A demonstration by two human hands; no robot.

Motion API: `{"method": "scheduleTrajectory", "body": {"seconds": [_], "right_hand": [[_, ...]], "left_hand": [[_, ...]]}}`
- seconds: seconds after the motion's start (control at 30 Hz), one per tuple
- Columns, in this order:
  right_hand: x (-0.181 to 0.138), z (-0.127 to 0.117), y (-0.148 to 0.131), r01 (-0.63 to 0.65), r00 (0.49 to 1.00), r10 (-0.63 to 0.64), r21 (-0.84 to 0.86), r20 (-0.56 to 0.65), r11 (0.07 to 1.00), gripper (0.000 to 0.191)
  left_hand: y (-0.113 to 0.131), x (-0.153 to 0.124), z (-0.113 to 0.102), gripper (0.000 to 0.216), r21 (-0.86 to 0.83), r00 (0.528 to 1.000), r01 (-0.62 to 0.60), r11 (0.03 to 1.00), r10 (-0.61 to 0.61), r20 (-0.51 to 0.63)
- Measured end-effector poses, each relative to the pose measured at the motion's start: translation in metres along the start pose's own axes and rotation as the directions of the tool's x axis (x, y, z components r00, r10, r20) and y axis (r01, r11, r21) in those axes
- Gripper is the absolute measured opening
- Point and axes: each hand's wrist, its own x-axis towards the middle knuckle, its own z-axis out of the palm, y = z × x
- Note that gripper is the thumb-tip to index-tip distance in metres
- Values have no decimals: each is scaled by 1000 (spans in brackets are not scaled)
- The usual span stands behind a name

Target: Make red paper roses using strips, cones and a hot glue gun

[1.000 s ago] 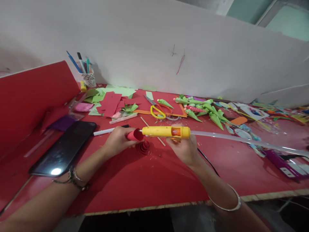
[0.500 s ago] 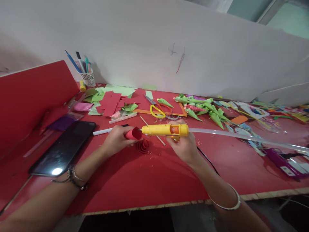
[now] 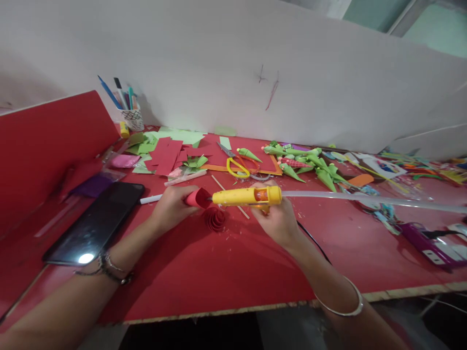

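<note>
My left hand is closed round a small rolled red paper piece, held just above the red table. My right hand grips a yellow glue gun by its handle, nozzle pointing left and almost touching the open end of the roll. A long clear glue stick sticks out of the gun's back to the right. A red paper rosette lies on the table right below the nozzle.
A black phone lies at the left beside a red board. Behind are red and green paper scraps, yellow-handled scissors, green paper cones, a white pen and a pen cup. A purple power strip sits right.
The glue gun and the red roll have shifted slightly left and up. The roll has tilted so its open end faces the nozzle more. The rosette stays on the table.
</note>
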Motion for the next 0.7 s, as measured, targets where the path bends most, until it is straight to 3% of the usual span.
{"method": "scheduleTrajectory", "body": {"seconds": [0.37,0.7], "right_hand": [[0,0,-2,-38,999,38,-12,19,999,19],[-2,2,1,-74,997,74,-16,17,997,25]], "left_hand": [[1,0,-4,6,-33,1000,-31,999,31,0],[-3,1,-4,10,5,995,-88,996,89,-48]]}}
